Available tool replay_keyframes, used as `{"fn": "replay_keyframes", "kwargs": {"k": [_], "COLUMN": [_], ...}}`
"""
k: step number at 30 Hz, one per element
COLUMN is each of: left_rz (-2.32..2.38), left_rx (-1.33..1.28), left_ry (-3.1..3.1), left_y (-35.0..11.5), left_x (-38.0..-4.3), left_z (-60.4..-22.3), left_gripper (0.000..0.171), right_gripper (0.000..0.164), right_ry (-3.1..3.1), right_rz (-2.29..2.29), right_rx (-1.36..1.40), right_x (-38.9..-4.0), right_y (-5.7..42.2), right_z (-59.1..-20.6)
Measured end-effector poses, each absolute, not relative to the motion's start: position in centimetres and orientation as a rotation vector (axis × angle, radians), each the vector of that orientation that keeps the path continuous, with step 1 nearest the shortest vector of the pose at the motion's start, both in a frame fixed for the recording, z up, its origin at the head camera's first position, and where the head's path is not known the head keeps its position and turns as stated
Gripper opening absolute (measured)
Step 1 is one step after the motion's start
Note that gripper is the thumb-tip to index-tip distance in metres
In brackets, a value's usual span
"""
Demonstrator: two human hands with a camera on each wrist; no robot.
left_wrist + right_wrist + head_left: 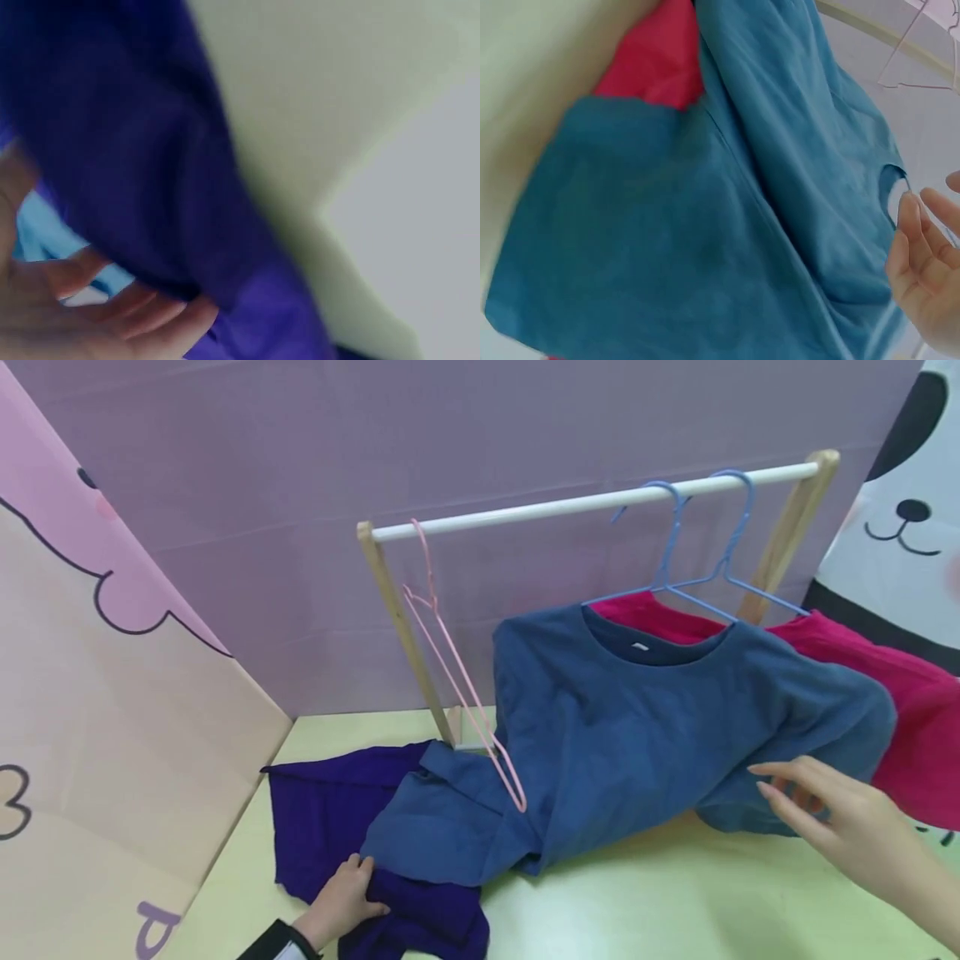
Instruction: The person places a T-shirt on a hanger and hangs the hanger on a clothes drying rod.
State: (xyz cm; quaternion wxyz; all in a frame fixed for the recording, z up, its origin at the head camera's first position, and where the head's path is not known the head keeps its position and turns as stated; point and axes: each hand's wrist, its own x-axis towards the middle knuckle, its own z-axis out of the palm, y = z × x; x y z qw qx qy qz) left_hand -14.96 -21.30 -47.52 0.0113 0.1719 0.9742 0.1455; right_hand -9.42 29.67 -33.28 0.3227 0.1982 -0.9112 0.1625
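A blue T-shirt [637, 735] hangs on a blue hanger [667, 543], its lower left part spread over a dark purple garment [330, 802] on the table. At the front left, my left hand [341, 897] touches the purple garment beside the shirt's edge, thumb apart from the fingers. The left wrist view shows these fingers [161, 319] loosely bent against the purple cloth [150, 172]. In front of the shirt's right sleeve, my right hand [840, 810] is raised with a gap between thumb and forefinger. It holds nothing, and the shirt [652, 225] fills much of the right wrist view.
A rack with a white rail [525, 512] and wooden posts stands behind. An unloaded pink hanger [442, 635] dangles from its left end. Behind the blue shirt, a red garment [907, 710] hangs on another blue hanger [738, 527]. Printed panels [150, 735] enclose the pale yellow table [600, 918].
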Motion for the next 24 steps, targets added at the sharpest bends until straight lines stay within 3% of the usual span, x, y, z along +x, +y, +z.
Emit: {"fn": "replay_keyframes", "kwargs": {"k": [6,12,17,24], "left_rz": [0.398,0.565,0.835,0.975], "left_rx": [0.679,0.729,0.436,0.636], "left_ry": [3.062,3.051,3.090,3.204], "left_y": [-21.2,-22.4,-23.1,-21.3], "left_x": [-15.3,-16.3,-17.7,-18.7], "left_z": [-48.5,-48.0,-44.6,-37.7], "left_gripper": [0.025,0.023,0.025,0.022], "right_gripper": [0.023,0.023,0.022,0.019], "right_ry": [-2.477,-2.533,-2.528,-2.566], "right_rz": [0.519,0.536,0.550,0.592], "right_rx": [0.495,0.450,0.450,0.436], "right_x": [-9.3,-9.3,-9.4,-9.6], "right_y": [29.1,29.0,29.2,29.2], "right_z": [-35.2,-36.3,-36.8,-37.1]}}
